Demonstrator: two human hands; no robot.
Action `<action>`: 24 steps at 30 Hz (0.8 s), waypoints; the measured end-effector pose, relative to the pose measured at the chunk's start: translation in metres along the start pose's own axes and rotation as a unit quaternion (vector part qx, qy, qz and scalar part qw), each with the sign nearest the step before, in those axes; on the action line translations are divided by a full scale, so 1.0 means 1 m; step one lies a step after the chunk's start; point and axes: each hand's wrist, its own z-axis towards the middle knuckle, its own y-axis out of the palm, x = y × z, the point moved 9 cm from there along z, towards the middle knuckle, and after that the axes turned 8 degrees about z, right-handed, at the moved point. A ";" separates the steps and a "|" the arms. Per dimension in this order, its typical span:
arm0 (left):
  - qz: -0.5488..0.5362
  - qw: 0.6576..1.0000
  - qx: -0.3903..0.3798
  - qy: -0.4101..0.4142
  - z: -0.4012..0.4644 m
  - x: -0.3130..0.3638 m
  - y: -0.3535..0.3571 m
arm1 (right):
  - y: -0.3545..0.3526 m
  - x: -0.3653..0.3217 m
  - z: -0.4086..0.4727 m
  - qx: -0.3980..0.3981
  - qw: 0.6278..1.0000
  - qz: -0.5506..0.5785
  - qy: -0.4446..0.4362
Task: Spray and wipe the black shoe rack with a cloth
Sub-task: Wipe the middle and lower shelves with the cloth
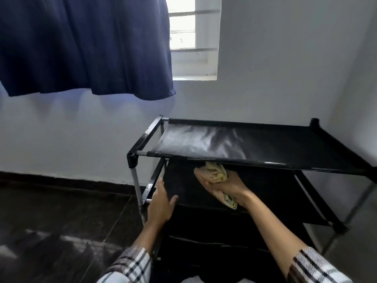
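Rack: black shoe rack [265, 144] fills the centre and right of the frame, standing against a pale wall [275, 58] on a dark floor [61, 211]; its tiers are black fabric stretched on metal tubes with black corner joints.
Top tier: sheet shows a pale, streaky sheen on its left half, dark on its right.
Cloth: yellowish cloth [216, 173] sits bunched under the front edge of the top tier, over the second tier, near frame centre.
Right hand: right hand [222, 186] has its fingers curled round the cloth, which sticks out at both ends of the fist; the forearm runs down to a plaid sleeve at lower right.
Left hand: left hand [161, 203] lies flat with fingers straight on the left front corner of the second tier, thumb spread onto the fabric, holding nothing.
Background: navy curtain [85, 45] hangs across the upper left; barred window [193, 37] glows at top centre.
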 end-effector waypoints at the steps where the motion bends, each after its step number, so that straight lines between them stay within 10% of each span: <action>1: -0.016 1.000 -0.015 -0.004 0.006 -0.003 0.005 | 0.010 -0.005 0.009 0.011 0.999 -0.014 -0.028; 9: -0.044 0.988 -0.144 -0.026 0.038 -0.032 0.019 | 0.128 0.022 0.045 -0.076 0.929 -0.356 -0.071; 21: 0.100 0.989 -0.110 0.003 0.037 -0.031 0.024 | 0.131 0.036 0.105 0.032 0.841 -0.501 -0.201; 24: 0.100 0.988 -0.116 -0.014 0.033 -0.032 0.023 | 0.100 0.023 0.138 0.150 0.899 -0.376 -0.163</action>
